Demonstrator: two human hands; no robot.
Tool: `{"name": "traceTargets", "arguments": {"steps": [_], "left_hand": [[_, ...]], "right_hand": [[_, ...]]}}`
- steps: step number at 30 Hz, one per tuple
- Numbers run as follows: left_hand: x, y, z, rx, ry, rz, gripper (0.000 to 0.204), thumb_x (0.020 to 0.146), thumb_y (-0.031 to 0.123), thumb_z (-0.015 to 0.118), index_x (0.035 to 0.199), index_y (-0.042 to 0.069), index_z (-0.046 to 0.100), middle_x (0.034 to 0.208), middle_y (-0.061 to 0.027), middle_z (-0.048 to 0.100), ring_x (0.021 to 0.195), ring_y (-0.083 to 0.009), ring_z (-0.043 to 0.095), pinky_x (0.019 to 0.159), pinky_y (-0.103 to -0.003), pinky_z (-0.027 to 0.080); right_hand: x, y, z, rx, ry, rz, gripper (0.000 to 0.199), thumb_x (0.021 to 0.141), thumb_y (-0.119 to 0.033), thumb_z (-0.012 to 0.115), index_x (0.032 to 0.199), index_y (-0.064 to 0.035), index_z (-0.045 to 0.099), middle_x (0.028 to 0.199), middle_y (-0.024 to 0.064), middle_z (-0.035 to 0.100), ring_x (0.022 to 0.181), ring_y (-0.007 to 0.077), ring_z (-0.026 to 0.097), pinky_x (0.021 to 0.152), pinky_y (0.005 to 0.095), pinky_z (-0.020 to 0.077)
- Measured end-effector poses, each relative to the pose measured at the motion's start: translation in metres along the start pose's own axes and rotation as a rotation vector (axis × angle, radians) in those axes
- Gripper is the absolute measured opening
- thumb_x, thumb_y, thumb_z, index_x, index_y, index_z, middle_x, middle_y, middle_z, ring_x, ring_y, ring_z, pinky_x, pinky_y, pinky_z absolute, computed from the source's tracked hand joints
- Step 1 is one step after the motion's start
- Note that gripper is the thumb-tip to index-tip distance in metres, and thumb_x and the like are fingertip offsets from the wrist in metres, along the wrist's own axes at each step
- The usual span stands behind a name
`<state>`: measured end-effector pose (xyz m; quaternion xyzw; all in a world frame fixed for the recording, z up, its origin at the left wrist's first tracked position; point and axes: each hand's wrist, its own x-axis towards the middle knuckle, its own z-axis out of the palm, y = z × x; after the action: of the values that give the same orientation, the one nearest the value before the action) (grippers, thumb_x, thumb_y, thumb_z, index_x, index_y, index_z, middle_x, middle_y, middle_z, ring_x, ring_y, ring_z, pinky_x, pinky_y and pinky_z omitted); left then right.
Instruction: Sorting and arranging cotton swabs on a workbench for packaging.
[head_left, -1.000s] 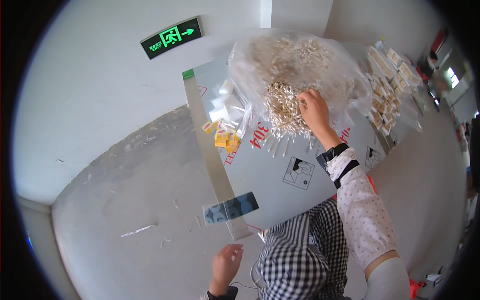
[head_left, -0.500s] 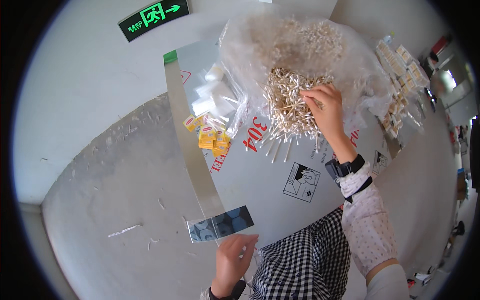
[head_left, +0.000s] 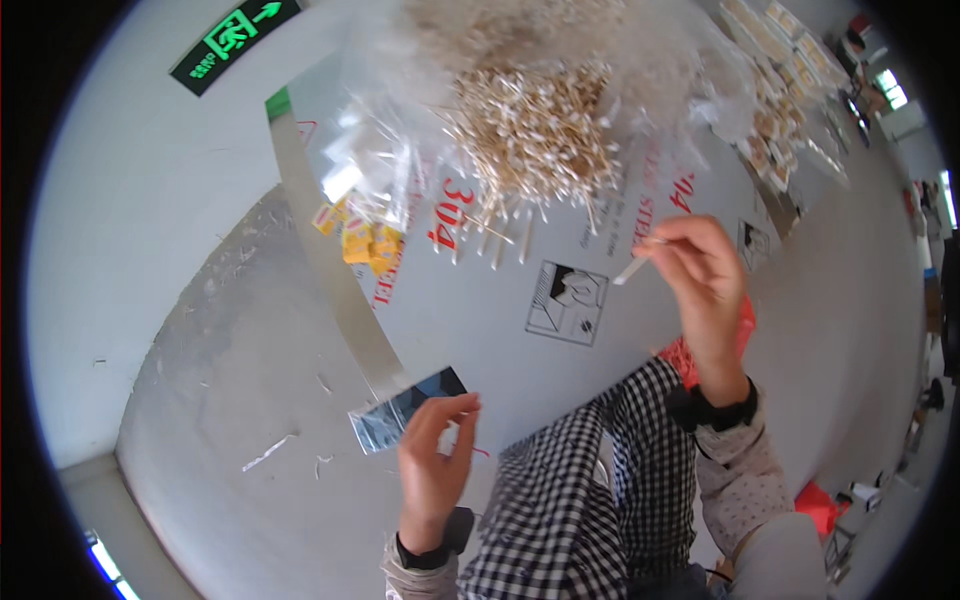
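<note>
Grey table [head_left: 465, 320], swabs [head_left: 540, 140] heaped far: picking seems in hand. Right hand [head_left: 705, 280] pinches one swab [head_left: 627, 271], calling next for steadiness; nearer left hand [head_left: 433, 465] curls, grip unclear.

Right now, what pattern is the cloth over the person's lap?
The cloth is black-and-white checked; it shows best in the head view.

Passage: printed grey tabletop [head_left: 455, 325], between worker's left hand [head_left: 435, 455] and right hand [head_left: 705, 285]; obstacles: cotton-swab heap [head_left: 540, 135] and clear plastic bag [head_left: 690, 65] beyond, yellow packets [head_left: 370, 245] near left edge
</note>
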<state>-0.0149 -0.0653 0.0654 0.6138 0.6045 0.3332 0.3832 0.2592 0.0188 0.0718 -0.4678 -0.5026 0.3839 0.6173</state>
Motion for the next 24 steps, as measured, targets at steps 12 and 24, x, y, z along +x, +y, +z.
{"name": "traceTargets", "arguments": {"steps": [12,24], "left_hand": [[-0.088,-0.05,-0.068,0.352,0.225,-0.254,0.019,0.084,-0.002,0.059,0.103,0.002,0.063,0.095,-0.0075,0.063,0.082,-0.0156,0.058,0.07,-0.027,0.045],[-0.063,-0.09,-0.068,0.527,0.258,-0.047,0.039,0.073,0.002,0.07,0.112,0.005,0.061,0.116,-0.0094,0.06,0.11,-0.0293,0.054,0.096,-0.041,0.041]], "right_hand": [[-0.155,0.066,-0.236,-1.013,0.216,0.494,0.023,0.09,-0.005,0.056,0.113,-0.0006,0.057,0.112,0.0088,0.06,0.096,0.0177,0.06,0.085,0.0283,0.0461],[-0.053,0.038,0.108,-0.679,-0.729,-0.297,0.032,0.076,0.006,0.059,0.107,-0.0025,0.06,0.107,0.0108,0.06,0.093,0.0301,0.059,0.079,0.0373,0.048]]}}
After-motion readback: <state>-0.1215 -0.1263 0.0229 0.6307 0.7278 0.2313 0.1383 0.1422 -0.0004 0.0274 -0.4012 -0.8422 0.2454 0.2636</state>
